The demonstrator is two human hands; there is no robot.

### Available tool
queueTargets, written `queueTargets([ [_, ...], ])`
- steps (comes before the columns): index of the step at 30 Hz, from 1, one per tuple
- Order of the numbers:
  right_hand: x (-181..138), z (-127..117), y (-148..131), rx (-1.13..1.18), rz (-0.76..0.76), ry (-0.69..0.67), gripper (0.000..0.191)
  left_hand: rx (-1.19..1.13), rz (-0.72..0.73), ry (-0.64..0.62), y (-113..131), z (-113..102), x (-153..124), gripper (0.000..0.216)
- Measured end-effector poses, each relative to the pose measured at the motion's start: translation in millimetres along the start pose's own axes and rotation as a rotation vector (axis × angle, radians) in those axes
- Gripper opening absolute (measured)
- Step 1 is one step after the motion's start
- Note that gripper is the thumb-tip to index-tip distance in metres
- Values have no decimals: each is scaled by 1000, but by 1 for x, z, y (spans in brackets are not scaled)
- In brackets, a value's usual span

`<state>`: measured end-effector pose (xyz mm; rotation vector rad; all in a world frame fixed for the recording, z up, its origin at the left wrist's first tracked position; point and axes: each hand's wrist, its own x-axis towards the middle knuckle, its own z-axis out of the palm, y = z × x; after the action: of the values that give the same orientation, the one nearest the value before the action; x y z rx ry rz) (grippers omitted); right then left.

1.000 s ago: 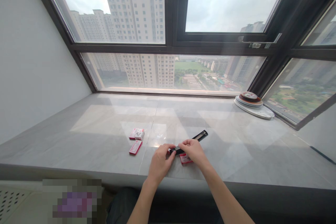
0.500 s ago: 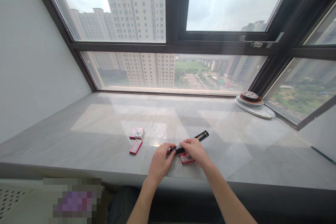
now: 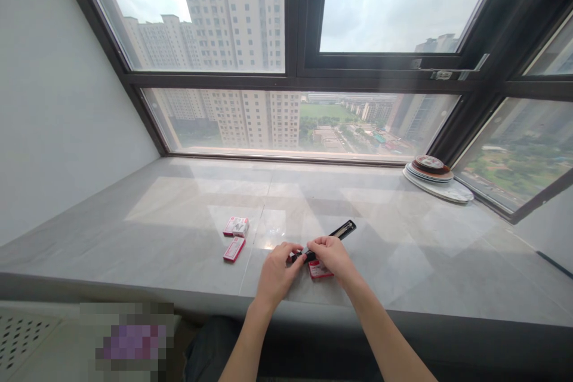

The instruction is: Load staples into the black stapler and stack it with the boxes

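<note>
A black stapler (image 3: pixel 344 229), opened out long with a metal strip along its far part, lies slantwise on the grey stone sill. My left hand (image 3: pixel 280 268) grips its near left end between thumb and fingers. Over the stapler's middle, my right hand (image 3: pixel 330 255) is closed in a pinch; a small greyish piece, perhaps staples, shows at its fingertips but is too small to be sure of. Partly under my right hand is a small red and white box (image 3: pixel 320 270).
Left of my hands lie a red and white box (image 3: pixel 234 249) and, just behind it, a red and white pair of boxes (image 3: pixel 236 227). A stack of plates (image 3: pixel 436 182) stands in the far right corner by the window. The sill's front edge (image 3: pixel 206 297) runs below my wrists.
My left thumb and fingers have shifted slightly right along the stapler, towards my right fingertips. The whole view has moved a little; the boxes lie as before.
</note>
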<state>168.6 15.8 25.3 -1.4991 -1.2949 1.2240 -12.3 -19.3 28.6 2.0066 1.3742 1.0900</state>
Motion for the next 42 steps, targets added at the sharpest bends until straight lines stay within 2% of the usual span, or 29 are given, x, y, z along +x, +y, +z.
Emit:
queueTargets([
  [5, -3, -1, 2, -115, -66, 73, 27, 56, 31, 36, -2, 1, -1, 17],
  [10, -18, -4, -8, -438, -225, 163, 26, 137, 32, 60, -7, 1, -1, 25],
  [12, -27, -7, -14, -492, -298, 132, 30, 157, 31, 38, -8, 2, -1, 27],
  [14, -36, -13, -17, -467, -349, 10, 35, 170, 23, 17, -8, 1, -1, 27],
  [16, -42, -26, -15, -392, -356, -102, 37, 174, 5, 3, -9, 2, 0, 24],
  [17, -43, -36, -12, -354, -337, -115, 39, 174, -4, -2, -9, 2, 0, 24],
  [22, -37, -99, 9, -307, -124, 111, 52, 178, -27, -29, -13, 3, 2, 25],
  [25, -28, -118, 5, -158, -117, 57, 65, 194, -27, -46, -14, 4, 4, 27],
  [28, -17, -105, -12, -64, -194, -109, 62, 206, -19, -52, -15, 4, 4, 27],
  [30, -10, -85, -22, -146, -270, -164, 50, 210, -12, -52, -14, 4, 4, 28],
  [33, -3, -53, -30, -384, -385, -176, 34, 225, -7, -54, -15, 4, 4, 27],
  [36, -4, -34, -30, -572, -466, -139, 25, 234, 0, -51, -14, 3, 4, 20],
  [38, -7, -35, -29, -619, -481, -138, 21, 217, 9, -24, -12, 0, 2, 22],
  [42, -10, -56, -27, -574, -419, -196, 27, 163, 67, 60, 6, -3, -4, 36],
])
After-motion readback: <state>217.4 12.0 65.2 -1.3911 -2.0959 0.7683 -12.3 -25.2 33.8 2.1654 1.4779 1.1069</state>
